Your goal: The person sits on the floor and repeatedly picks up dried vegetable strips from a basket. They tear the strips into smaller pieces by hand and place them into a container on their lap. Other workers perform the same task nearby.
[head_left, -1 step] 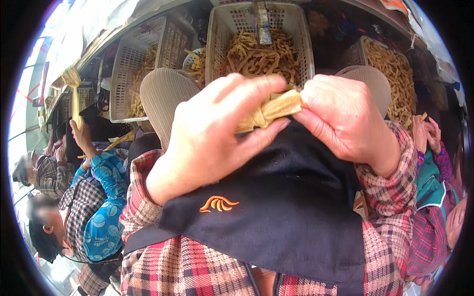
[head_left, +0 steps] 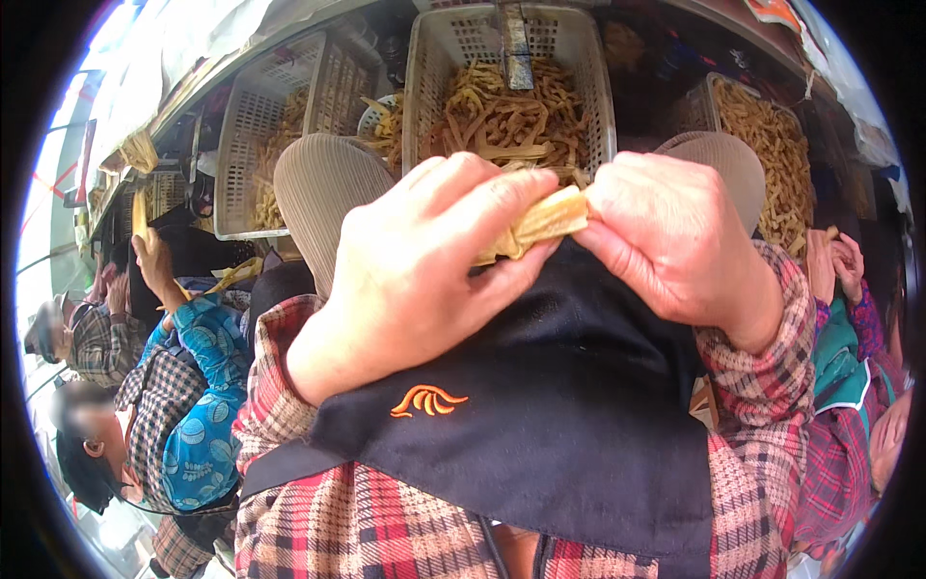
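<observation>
In front of my dark apron (head_left: 540,386), a folded bundle of yellowish, fibrous strips (head_left: 548,217) is held between my two hands. My left hand (head_left: 410,265) is closed round its left part, with the thumb below and the fingers above. At its right end, my right hand (head_left: 675,236) is closed in a pinch between thumb and curled fingers. The bundle's left part is hidden in my left hand. Just beyond my hands stands a pale plastic basket (head_left: 415,92), holding many similar yellow-brown strip pieces (head_left: 521,108).
More baskets with such pieces stand at the far left (head_left: 231,179) and far right (head_left: 712,101). A metal bar (head_left: 516,48) hangs over the middle basket. On the left a co-worker in a blue sleeve (head_left: 204,386) holds a yellow strip; another person's hands (head_left: 834,265) are at right.
The fingers of my left hand have shifted a little on the bundle, and its thumb now tucks further under. The co-worker's strip at left has moved slightly.
</observation>
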`<act>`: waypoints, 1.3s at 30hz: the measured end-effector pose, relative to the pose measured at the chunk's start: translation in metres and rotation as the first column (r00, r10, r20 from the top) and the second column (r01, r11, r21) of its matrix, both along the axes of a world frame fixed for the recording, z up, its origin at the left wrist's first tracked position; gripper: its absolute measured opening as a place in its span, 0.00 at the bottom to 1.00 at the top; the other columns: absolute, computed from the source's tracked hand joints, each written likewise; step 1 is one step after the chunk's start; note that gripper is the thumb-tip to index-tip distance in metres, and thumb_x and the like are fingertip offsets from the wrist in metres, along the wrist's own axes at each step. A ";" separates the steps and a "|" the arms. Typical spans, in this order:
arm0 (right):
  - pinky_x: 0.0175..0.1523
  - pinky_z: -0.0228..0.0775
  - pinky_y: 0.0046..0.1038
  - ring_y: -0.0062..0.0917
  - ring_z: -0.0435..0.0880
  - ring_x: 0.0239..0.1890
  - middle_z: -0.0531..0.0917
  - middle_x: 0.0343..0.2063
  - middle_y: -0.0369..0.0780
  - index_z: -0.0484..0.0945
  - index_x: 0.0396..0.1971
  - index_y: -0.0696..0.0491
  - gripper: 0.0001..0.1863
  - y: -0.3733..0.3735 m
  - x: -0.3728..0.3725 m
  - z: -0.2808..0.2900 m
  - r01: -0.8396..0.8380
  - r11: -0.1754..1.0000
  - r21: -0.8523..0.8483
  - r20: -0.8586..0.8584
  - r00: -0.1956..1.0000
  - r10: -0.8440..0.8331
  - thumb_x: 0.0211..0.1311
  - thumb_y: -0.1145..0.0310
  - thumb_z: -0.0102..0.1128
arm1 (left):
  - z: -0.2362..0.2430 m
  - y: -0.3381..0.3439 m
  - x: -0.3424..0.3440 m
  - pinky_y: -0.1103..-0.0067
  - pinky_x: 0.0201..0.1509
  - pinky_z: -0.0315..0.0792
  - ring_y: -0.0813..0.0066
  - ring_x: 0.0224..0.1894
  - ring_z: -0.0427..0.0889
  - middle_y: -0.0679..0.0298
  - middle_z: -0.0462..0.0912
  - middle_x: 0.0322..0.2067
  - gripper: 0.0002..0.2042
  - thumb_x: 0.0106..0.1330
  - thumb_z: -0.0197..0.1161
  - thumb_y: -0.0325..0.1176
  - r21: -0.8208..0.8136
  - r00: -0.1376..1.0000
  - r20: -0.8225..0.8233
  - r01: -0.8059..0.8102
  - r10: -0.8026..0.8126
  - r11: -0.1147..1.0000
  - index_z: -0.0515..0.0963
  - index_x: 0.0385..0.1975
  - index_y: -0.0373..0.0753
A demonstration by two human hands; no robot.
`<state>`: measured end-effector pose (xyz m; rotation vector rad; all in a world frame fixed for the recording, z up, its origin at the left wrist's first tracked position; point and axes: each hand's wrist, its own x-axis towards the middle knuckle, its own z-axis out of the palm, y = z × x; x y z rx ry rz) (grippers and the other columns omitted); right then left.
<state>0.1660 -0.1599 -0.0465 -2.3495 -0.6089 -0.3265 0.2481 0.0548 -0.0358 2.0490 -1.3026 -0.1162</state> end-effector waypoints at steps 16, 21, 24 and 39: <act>0.53 0.71 0.42 0.42 0.76 0.30 0.73 0.23 0.43 0.75 0.27 0.56 0.06 -0.040 0.063 -0.040 -0.036 0.999 0.035 -0.091 0.995 0.039 0.62 0.71 0.60 | -0.052 -0.013 0.060 0.78 0.25 0.66 0.77 0.21 0.72 0.64 0.68 0.22 0.10 0.75 0.52 0.32 0.027 0.857 -0.514 0.056 -0.034 0.998 0.71 0.32 0.33; 0.53 0.64 0.38 0.36 0.75 0.37 0.76 0.25 0.40 0.78 0.28 0.53 0.09 -0.059 0.119 -0.068 0.237 0.948 -0.214 0.234 0.954 -0.185 0.65 0.65 0.57 | -0.077 -0.061 0.119 0.71 0.31 0.67 0.63 0.25 0.70 0.55 0.71 0.23 0.12 0.77 0.50 0.36 0.009 0.878 -0.462 -0.137 0.125 0.991 0.72 0.35 0.32; 0.54 0.63 0.37 0.33 0.76 0.39 0.77 0.30 0.38 0.79 0.30 0.52 0.09 -0.057 0.141 -0.088 0.325 0.901 -0.287 0.245 0.934 -0.259 0.66 0.64 0.57 | -0.108 -0.070 0.152 0.75 0.28 0.65 0.72 0.23 0.68 0.61 0.70 0.23 0.15 0.78 0.47 0.40 0.022 0.917 -0.367 -0.156 0.153 0.988 0.72 0.35 0.34; 0.39 0.62 0.18 0.16 0.69 0.30 0.75 0.32 0.34 0.73 0.38 0.52 0.16 -0.038 0.156 -0.095 0.223 0.093 0.971 -0.241 0.910 0.338 0.77 0.56 0.45 | -0.102 -0.044 0.157 0.90 0.13 0.52 0.87 0.15 0.66 0.59 0.82 0.34 0.15 0.76 0.51 0.47 -0.236 0.192 -0.958 -0.102 -0.213 0.966 0.70 0.51 0.44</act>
